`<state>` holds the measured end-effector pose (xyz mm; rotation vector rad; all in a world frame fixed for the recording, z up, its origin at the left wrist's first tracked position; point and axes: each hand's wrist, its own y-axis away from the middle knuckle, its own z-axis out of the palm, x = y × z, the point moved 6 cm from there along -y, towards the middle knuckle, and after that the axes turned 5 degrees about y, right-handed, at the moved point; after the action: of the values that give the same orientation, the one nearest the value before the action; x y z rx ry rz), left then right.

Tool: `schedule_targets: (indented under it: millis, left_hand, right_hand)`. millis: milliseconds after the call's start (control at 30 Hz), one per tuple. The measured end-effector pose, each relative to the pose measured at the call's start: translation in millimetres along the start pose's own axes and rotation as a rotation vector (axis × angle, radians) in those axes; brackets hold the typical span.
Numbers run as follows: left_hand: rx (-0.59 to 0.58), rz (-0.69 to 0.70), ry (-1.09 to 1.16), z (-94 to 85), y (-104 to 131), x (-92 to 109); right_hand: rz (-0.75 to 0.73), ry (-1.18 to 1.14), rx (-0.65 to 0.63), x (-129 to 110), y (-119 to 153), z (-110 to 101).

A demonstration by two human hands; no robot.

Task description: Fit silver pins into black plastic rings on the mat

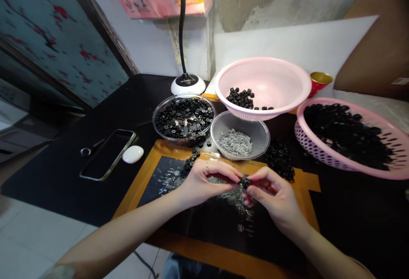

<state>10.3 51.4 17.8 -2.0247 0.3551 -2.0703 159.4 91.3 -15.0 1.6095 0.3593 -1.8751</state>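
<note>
Between the fingertips of both hands is a small black part (pixel 245 182), held above the taped mat (pixel 204 223). My left hand (pixel 207 181), with a ring on one finger, pinches it from the left. From the other side, the fingers of my right hand (pixel 275 194) close on the same part. Loose screws (pixel 234 198) lie on the mat below and behind the hands. Small black discs (pixel 191 159) are strewn just beyond my left hand. A pile of black parts (pixel 280 157) sits beyond my right hand.
Behind the hands stand a bowl of screws (pixel 266 136), a clear dish of black discs (pixel 154 119) and a pink colander (pixel 281 83). A pink basket (pixel 319 153) of black parts is at right. A phone (pixel 107 155), white oval object (pixel 133 154) and lamp base (pixel 188 84) are further left.
</note>
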Motion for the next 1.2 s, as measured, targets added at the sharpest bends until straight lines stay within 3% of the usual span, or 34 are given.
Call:
schedule_targets:
  millis: [300,533,1200]
  left_hand:
    - [-0.061,0.214,-0.140,2.1,-0.6,15.0]
    - [-0.085,0.340,-0.183,4.7,-0.2,21.3]
    - [-0.117,0.348,-0.252,9.4,2.3,27.5]
  right_hand:
    - [0.144,-0.238,-0.209,14.8,-6.1,11.8]
    - [0.170,-0.307,-0.283,18.2,-2.5,16.7]
    - [0.173,-0.329,-0.321,18.8,-1.0,19.7]
